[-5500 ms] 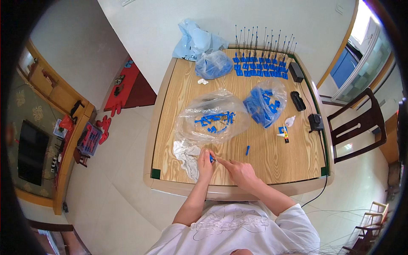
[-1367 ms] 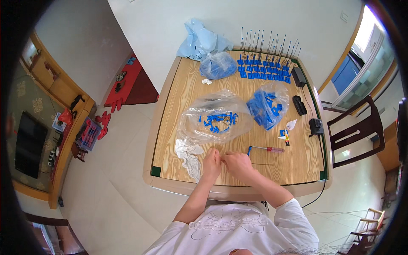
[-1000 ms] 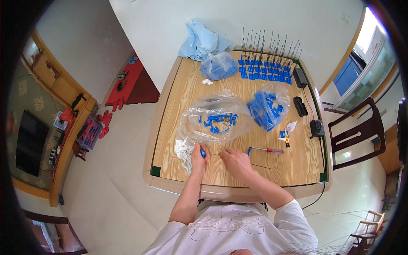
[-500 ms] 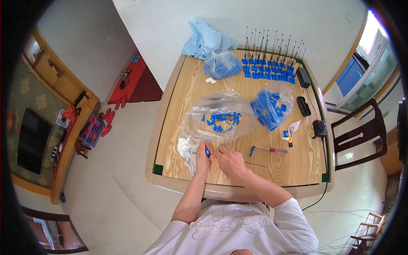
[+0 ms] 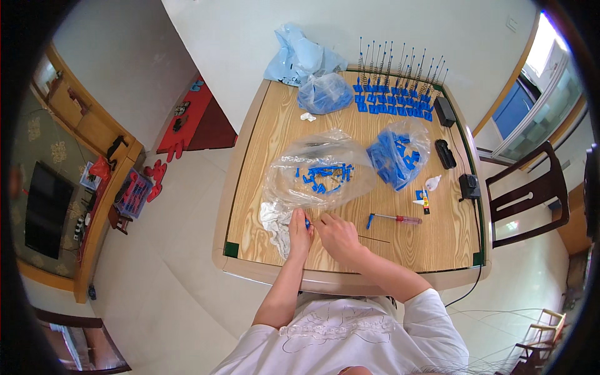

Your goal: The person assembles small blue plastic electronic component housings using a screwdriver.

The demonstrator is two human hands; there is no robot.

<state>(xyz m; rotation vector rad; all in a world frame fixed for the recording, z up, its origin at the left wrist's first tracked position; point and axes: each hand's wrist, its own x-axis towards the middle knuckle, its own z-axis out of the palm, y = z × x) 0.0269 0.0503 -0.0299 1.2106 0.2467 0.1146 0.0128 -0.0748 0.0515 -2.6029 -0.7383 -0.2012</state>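
My left hand (image 5: 300, 234) is closed around a small blue plastic piece (image 5: 307, 223), of which only a bit shows between thumb and fingers. Close beside it, my right hand (image 5: 338, 237) has its fingertips pinched together; whatever they grip is too small to make out. A crumpled white cloth (image 5: 273, 220) lies against the left hand's outer side. Just beyond both hands spreads a clear plastic bag (image 5: 281, 187) with small blue parts and brassy bits (image 5: 325, 177) in it. A thin dark rod (image 5: 378, 240) rests on the table right of my right hand.
A screwdriver (image 5: 400, 219) with a reddish handle touches a small blue part; a glue tube (image 5: 426, 202) lies beyond. Another bag of blue parts (image 5: 400, 156) sits farther back. Rows of blue pieces with upright springs (image 5: 394, 94) fill the far right, near a black box (image 5: 445, 112).
The blue piece has turned slightly in my left hand and less of it shows. Both hands stay in nearly the same place; the whole view has shifted a little.
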